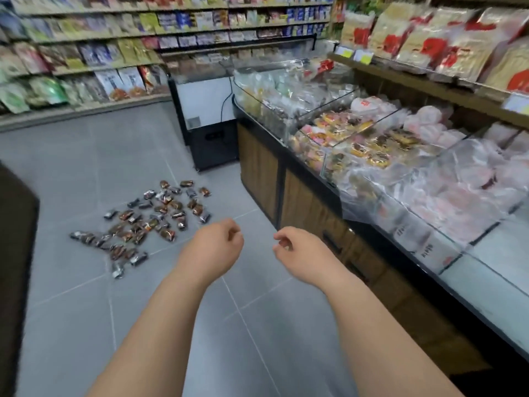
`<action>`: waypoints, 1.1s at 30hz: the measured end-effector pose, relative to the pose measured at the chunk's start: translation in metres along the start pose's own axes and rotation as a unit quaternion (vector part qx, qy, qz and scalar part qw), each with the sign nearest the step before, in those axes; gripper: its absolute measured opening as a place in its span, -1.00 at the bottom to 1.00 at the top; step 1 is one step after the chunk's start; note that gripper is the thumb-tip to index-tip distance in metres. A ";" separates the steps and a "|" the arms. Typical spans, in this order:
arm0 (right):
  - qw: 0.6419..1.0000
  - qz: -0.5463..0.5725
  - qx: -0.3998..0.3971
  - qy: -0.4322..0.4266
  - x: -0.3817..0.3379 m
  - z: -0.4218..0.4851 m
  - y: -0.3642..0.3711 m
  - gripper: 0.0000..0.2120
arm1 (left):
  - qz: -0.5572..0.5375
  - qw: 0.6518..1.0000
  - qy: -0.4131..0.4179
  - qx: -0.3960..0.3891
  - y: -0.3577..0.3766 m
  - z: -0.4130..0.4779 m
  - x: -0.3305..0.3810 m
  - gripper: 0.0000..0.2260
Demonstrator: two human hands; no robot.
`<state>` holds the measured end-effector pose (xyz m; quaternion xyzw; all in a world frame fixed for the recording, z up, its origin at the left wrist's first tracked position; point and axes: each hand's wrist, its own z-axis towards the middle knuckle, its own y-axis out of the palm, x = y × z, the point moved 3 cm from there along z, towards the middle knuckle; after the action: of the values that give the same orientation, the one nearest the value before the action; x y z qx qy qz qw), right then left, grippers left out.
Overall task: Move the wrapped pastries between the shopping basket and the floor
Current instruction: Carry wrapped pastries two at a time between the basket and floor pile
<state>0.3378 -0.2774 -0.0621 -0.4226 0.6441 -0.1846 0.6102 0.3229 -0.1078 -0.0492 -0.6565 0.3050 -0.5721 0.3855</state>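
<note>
Wrapped pastries (148, 222) lay scattered in a loose pile on the grey floor (71, 167), left of the wooden display counter (263, 179). Left hand (220, 239) and right hand (294, 247) were held out in front above the tiles, fingers loosely curled, both holding nothing.

Small dark-wrapped pastries (148, 222) lie scattered in a loose heap on grey floor (86, 310).

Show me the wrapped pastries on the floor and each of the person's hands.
wrapped pastries (154, 223), head view, middle of the scattered pile.
left hand (221, 239), head view, middle of hand.
right hand (292, 245), head view, middle of hand.
</note>
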 end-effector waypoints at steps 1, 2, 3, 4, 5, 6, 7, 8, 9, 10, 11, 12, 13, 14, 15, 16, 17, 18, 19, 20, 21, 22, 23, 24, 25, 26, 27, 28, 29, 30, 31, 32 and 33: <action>1.000 -0.005 -0.004 -0.009 -0.011 0.009 0.006 -0.67 | -0.003 1.000 -0.011 0.006 -0.007 0.005 -0.012 -0.85; 1.000 -0.010 -0.010 -0.016 -0.021 0.018 0.013 -0.67 | -0.005 1.000 -0.018 0.010 -0.013 0.009 -0.024 -0.85; 1.000 -0.012 -0.016 -0.021 -0.030 0.027 0.020 -0.67 | -0.008 1.000 -0.025 0.011 -0.017 0.014 -0.036 -0.86; 0.999 -0.013 -0.022 -0.026 -0.038 0.035 0.026 -0.67 | -0.011 0.999 -0.031 0.013 -0.020 0.018 -0.047 -0.87; 0.999 -0.014 -0.027 -0.033 -0.044 0.044 0.032 -0.67 | -0.014 0.999 -0.039 0.014 -0.022 0.023 -0.059 -0.88; 0.999 -0.015 -0.033 -0.040 -0.050 0.053 0.038 -0.67 | -0.016 0.999 -0.048 0.016 -0.024 0.028 -0.070 -0.90; 0.998 -0.016 -0.039 -0.046 -0.055 0.062 0.043 -0.67 | -0.018 0.998 -0.059 0.016 -0.024 0.032 -0.081 -0.91; 0.997 -0.018 -0.045 -0.053 -0.059 0.073 0.048 -0.67 | -0.017 0.997 -0.070 0.015 -0.025 0.037 -0.091 -0.91; 0.997 -0.019 -0.050 -0.059 -0.063 0.084 0.054 -0.67 | -0.016 0.996 -0.081 0.011 -0.024 0.042 -0.100 -0.90; 0.996 -0.019 -0.056 -0.063 -0.066 0.096 0.059 -0.66 | -0.015 0.996 -0.093 0.007 -0.024 0.048 -0.110 -0.89; 0.996 -0.018 -0.060 -0.067 -0.070 0.109 0.064 -0.66 | -0.015 0.995 -0.103 0.003 -0.024 0.055 -0.119 -0.88; 0.995 -0.015 -0.064 -0.071 -0.073 0.124 0.069 -0.65 | -0.014 0.993 -0.113 0.000 -0.024 0.064 -0.128 -0.88; 0.995 -0.012 -0.068 -0.075 -0.077 0.139 0.073 -0.65 | -0.014 0.992 -0.124 -0.001 -0.024 0.074 -0.137 -0.88; 0.994 -0.010 -0.074 -0.080 -0.081 0.155 0.077 -0.65 | -0.014 0.991 -0.136 0.000 -0.024 0.086 -0.146 -0.88; 0.993 -0.007 -0.078 -0.086 -0.085 0.172 0.080 -0.65 | -0.016 0.989 -0.148 0.002 -0.025 0.098 -0.154 -0.87; 0.992 -0.005 -0.082 -0.091 -0.089 0.189 0.082 -0.64 | -0.019 0.987 -0.160 0.004 -0.025 0.111 -0.161 -0.86; 0.991 -0.005 -0.087 -0.096 -0.092 0.207 0.085 -0.64 | -0.020 0.984 -0.175 0.006 -0.026 0.125 -0.168 -0.83; 0.990 -0.007 -0.094 -0.102 -0.096 0.225 0.088 -0.63 | -0.016 0.982 -0.190 0.007 -0.027 0.139 -0.175 -0.80; 0.989 -0.014 -0.103 -0.109 -0.099 0.243 0.091 -0.63 | -0.010 0.979 -0.202 0.008 -0.028 0.153 -0.181 -0.76; 0.987 -0.021 -0.112 -0.115 -0.102 0.261 0.094 -0.63 | -0.003 0.977 -0.213 0.008 -0.029 0.167 -0.187 -0.73; 0.985 -0.029 -0.121 -0.121 -0.105 0.277 0.098 -0.62 | 0.002 0.975 -0.223 0.009 -0.030 0.180 -0.193 -0.70; 0.983 -0.036 -0.130 -0.126 -0.108 0.293 0.100 -0.62 | 0.002 0.972 -0.235 0.009 -0.032 0.193 -0.199 -0.68; 0.981 -0.043 -0.138 -0.132 -0.111 0.307 0.103 -0.61 | -0.001 0.969 -0.245 0.010 -0.033 0.204 -0.205 -0.67; 0.978 -0.050 -0.148 -0.137 -0.115 0.321 0.105 -0.60 | -0.009 0.967 -0.253 0.013 -0.034 0.215 -0.210 -0.65; 0.975 -0.058 -0.160 -0.141 -0.119 0.335 0.109 -0.58 | -0.017 0.965 -0.262 0.016 -0.035 0.225 -0.216 -0.64; 0.973 -0.065 -0.172 -0.140 -0.122 0.349 0.113 -0.57 | -0.024 0.962 -0.271 0.018 -0.036 0.234 -0.223 -0.63; 0.971 -0.073 -0.181 -0.138 -0.126 0.363 0.118 -0.55 | -0.030 0.959 -0.280 0.016 -0.035 0.243 -0.230 -0.61; 0.970 -0.079 -0.187 -0.135 -0.129 0.377 0.125 -0.55 | -0.034 0.957 -0.289 0.011 -0.034 0.250 -0.237 -0.59; 0.969 -0.084 -0.192 -0.131 -0.133 0.390 0.131 -0.54 | -0.037 0.954 -0.296 0.004 -0.033 0.258 -0.246 -0.58; 0.968 -0.088 -0.198 -0.127 -0.137 0.402 0.139 -0.53 | -0.040 0.952 -0.302 -0.001 -0.033 0.265 -0.255 -0.57; 0.966 -0.094 -0.206 -0.124 -0.142 0.414 0.148 -0.52 | -0.048 0.950 -0.308 -0.004 -0.034 0.273 -0.266 -0.56; 0.964 -0.103 -0.214 -0.123 -0.149 0.426 0.157 -0.52 | -0.056 0.948 -0.312 -0.004 -0.036 0.282 -0.278 -0.56; 0.961 -0.112 -0.221 -0.123 -0.157 0.439 0.167 -0.51 | -0.063 0.947 -0.314 -0.005 -0.038 0.291 -0.291 -0.55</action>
<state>0.6817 0.0612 -0.1712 -0.6357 0.5376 -0.0516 0.5516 0.5625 0.2028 -0.1806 -0.8227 0.1290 -0.3584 0.4220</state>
